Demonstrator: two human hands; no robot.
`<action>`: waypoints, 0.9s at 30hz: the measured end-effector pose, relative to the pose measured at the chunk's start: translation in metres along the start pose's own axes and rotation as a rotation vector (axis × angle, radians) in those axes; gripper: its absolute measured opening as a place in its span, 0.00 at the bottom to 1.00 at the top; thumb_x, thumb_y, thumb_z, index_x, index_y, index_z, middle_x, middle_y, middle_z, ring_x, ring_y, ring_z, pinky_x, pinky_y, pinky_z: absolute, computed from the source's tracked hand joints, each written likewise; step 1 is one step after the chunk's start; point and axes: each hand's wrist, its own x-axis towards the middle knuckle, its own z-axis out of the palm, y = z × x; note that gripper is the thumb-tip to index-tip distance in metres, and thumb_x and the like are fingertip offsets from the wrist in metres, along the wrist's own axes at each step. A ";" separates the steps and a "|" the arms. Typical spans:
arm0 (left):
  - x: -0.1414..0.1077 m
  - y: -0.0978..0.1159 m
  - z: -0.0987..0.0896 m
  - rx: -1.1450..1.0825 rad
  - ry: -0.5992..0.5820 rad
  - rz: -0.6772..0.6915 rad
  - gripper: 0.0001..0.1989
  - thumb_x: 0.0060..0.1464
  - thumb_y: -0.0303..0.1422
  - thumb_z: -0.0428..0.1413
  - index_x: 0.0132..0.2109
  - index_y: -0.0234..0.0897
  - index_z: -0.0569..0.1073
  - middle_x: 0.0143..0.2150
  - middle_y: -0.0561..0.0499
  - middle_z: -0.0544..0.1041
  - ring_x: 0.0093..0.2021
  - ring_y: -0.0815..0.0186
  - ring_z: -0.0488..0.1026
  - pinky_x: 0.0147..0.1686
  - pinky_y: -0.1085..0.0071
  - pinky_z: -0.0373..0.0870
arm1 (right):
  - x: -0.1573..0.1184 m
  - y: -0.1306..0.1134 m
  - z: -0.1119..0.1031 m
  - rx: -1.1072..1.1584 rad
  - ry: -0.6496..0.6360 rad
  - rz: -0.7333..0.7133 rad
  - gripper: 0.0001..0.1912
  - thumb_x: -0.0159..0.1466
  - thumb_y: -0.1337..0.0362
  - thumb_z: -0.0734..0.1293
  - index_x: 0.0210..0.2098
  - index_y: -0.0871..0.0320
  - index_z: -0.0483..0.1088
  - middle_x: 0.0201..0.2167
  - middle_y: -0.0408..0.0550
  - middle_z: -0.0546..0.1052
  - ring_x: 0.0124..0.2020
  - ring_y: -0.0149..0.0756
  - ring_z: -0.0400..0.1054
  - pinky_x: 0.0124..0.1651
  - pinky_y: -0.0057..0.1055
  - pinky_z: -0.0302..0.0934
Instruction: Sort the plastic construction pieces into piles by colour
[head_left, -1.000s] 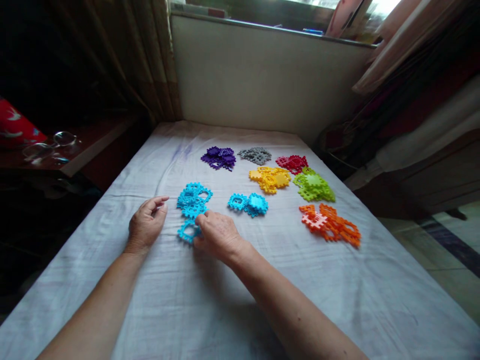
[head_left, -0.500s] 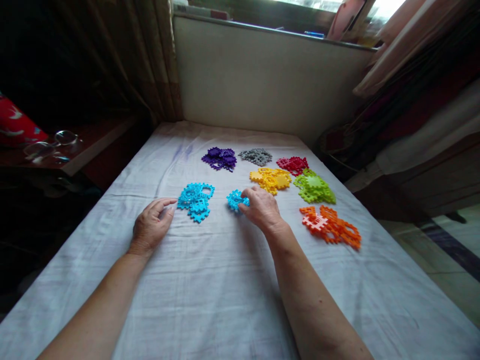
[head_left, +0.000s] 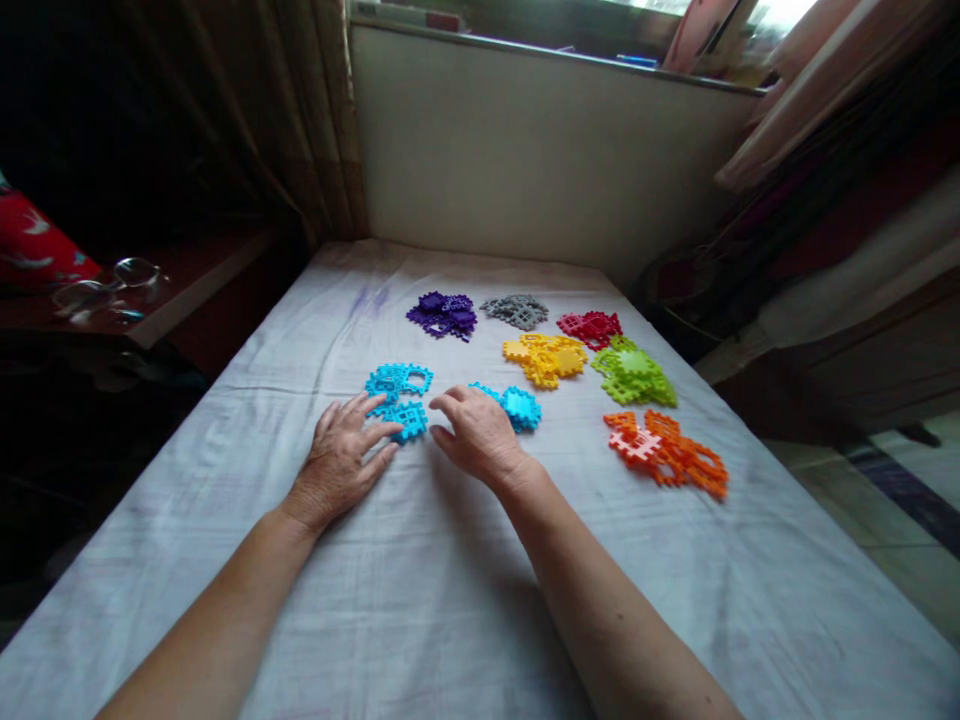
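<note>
Light-blue notched plastic building pieces lie in two groups on the sheet. Over the near edge of the left blue group (head_left: 409, 420) my left hand (head_left: 341, 460) rests with fingers spread, the fingertips on or just above the pieces. My right hand (head_left: 476, 435) hovers between the two groups, thumb and fingers apart and pointing left, with nothing visible between them. Just beyond it sits the right blue group (head_left: 521, 408), partly hidden by that hand.
Beyond and to the right lie purple (head_left: 442, 315), grey (head_left: 516, 311), yellow (head_left: 546, 360), red (head_left: 589, 328), green (head_left: 634, 372) and orange (head_left: 675, 455) piles of similar pieces. A white sheet (head_left: 420, 600) covers the surface. Glasses (head_left: 112, 290) rest on a side table at left.
My right hand has moved left, away from the right blue group, which now shows more pieces. My left hand has moved right onto the left blue group, its fingers spreading.
</note>
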 end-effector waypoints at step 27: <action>-0.001 -0.001 0.002 -0.017 -0.009 0.053 0.13 0.60 0.42 0.53 0.48 0.48 0.79 0.61 0.46 0.73 0.64 0.50 0.66 0.65 0.43 0.54 | -0.007 0.058 -0.022 -0.083 0.036 0.273 0.13 0.63 0.59 0.69 0.46 0.54 0.77 0.47 0.52 0.78 0.50 0.44 0.70 0.50 0.36 0.60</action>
